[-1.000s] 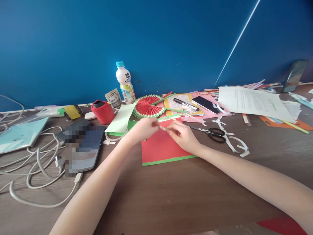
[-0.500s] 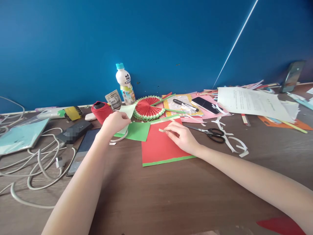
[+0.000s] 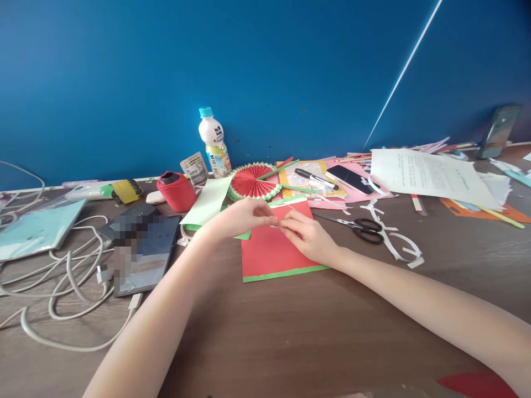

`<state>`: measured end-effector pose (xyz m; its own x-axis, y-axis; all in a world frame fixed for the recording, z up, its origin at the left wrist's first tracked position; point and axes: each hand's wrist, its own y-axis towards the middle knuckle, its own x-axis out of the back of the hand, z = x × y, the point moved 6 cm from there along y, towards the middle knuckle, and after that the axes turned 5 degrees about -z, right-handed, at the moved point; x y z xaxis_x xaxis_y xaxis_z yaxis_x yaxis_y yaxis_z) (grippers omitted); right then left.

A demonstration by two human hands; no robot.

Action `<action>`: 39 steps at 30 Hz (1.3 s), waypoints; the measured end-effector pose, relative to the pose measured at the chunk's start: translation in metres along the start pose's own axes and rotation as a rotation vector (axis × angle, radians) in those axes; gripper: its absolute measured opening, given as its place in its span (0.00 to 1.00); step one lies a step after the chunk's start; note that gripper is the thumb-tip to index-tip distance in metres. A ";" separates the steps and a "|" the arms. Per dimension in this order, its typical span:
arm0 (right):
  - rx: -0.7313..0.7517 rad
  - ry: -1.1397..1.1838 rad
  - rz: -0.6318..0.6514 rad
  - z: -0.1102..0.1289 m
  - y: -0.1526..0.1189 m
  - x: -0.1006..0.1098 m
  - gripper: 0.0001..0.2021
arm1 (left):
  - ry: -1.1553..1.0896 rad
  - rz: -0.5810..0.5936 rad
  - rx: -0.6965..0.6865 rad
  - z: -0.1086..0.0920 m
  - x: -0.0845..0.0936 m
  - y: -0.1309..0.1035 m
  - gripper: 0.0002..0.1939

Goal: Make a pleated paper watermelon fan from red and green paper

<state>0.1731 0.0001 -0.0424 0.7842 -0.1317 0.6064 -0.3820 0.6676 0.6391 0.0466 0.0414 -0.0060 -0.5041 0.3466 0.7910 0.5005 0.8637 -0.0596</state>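
Observation:
My left hand [image 3: 244, 216] and my right hand [image 3: 309, 235] meet fingertip to fingertip above a red sheet of paper [image 3: 265, 254] with a green strip along its near edge. Both are closed in a pinch. The small pale strip of tape seen in my right fingers a moment ago is mostly hidden between the fingertips. Left of the red sheet lies a pale green sheet [image 3: 207, 202], partly over darker green paper [image 3: 244, 235]. Behind stands a pleated red and green paper fan [image 3: 254, 182] shaped like a watermelon slice.
Black-handled scissors [image 3: 367, 229] and curled white strips [image 3: 392, 243] lie to the right. Behind are a marker [image 3: 315, 178], a phone [image 3: 352, 179] and a bottle [image 3: 214, 143]. On the left are a red-wrapped roll [image 3: 177, 192], a tablet [image 3: 155, 254] and tangled white cables [image 3: 68, 276].
My left hand has let go of the pale green sheet and moved right to my right hand's fingertips. The sheet now lies flatter. My right hand has stayed nearly in place.

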 end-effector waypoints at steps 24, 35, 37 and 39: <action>-0.047 0.028 0.017 -0.002 0.000 -0.001 0.13 | 0.058 -0.294 0.066 0.022 0.027 -0.001 0.12; -0.034 0.026 0.003 -0.002 0.000 -0.001 0.11 | 0.008 -0.045 -0.050 -0.004 -0.011 0.002 0.06; -0.076 0.040 -0.004 -0.004 0.000 0.000 0.10 | 0.026 -0.068 -0.055 -0.003 -0.008 0.002 0.06; -0.143 0.053 -0.014 -0.007 0.000 0.002 0.09 | 0.042 -0.067 -0.051 -0.001 -0.003 0.002 0.06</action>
<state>0.1779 0.0055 -0.0447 0.8150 -0.1055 0.5697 -0.3002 0.7641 0.5710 0.0497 0.0412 -0.0084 -0.5088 0.2719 0.8168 0.5023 0.8643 0.0252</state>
